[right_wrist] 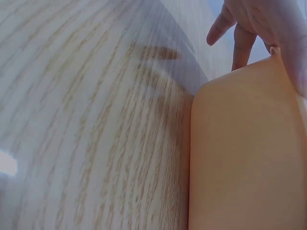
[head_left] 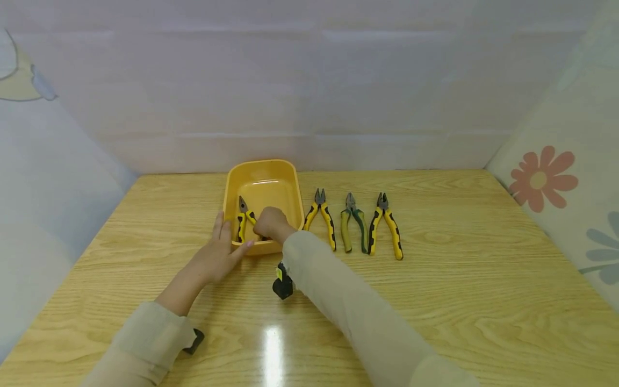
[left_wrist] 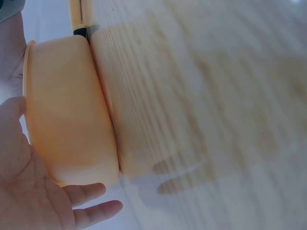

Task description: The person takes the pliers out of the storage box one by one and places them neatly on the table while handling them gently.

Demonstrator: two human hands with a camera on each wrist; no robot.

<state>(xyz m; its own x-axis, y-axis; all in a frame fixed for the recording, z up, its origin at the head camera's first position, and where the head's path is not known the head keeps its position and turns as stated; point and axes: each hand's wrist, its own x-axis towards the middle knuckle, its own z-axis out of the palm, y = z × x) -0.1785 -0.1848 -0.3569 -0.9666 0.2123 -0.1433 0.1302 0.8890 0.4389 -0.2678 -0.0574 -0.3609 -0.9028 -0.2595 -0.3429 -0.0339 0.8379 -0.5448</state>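
Observation:
A yellow plastic tray [head_left: 263, 248] stands at the back of the table, and a pair of pliers [head_left: 241, 228] with yellow-and-black handles lies spread inside it. My right hand [head_left: 272, 223] reaches over the near rim and holds the right handle of these pliers; its fingertips are hidden in the head view. At the near left corner, my left hand [head_left: 220, 255] rests against the tray's outside with straight fingers. In the left wrist view the left hand [left_wrist: 29, 177] spreads about the tray wall [left_wrist: 72, 110]. The right wrist view shows mostly the tray's outer side [right_wrist: 244, 143].
Right of the tray lie three more pairs of pliers in a row: yellow-and-black pliers [head_left: 326, 217], green-handled pliers [head_left: 345, 228] and another yellow-and-black pair [head_left: 393, 234]. The wooden table [head_left: 464, 269] meets a papered wall [head_left: 387, 107] behind.

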